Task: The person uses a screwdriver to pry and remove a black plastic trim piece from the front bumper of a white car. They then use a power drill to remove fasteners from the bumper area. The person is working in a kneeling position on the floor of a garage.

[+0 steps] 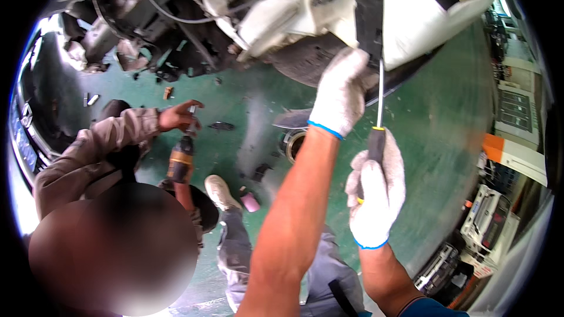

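My right hand [379,194], in a white knit glove with a blue cuff, is closed around the black-and-yellow handle of a screwdriver [380,97]. Its long metal shaft points up to the lower end of a black plastic piece [369,23]. That piece sits between white body panels [414,20] of a car. My left hand [341,91], gloved the same way, has its fingers curled at the lower edge of the black piece, just left of the shaft. The fingertips are partly hidden. Where exactly the screwdriver's tip rests is hard to make out.
At the left a crouching person in a brown jacket holds a yellow-and-black power drill [181,161]. Exposed car parts and a hanging cable [170,14] span the top. A round container [292,144], a pink object [249,201] and scraps lie on the green floor [435,135]. Parts line the right side.
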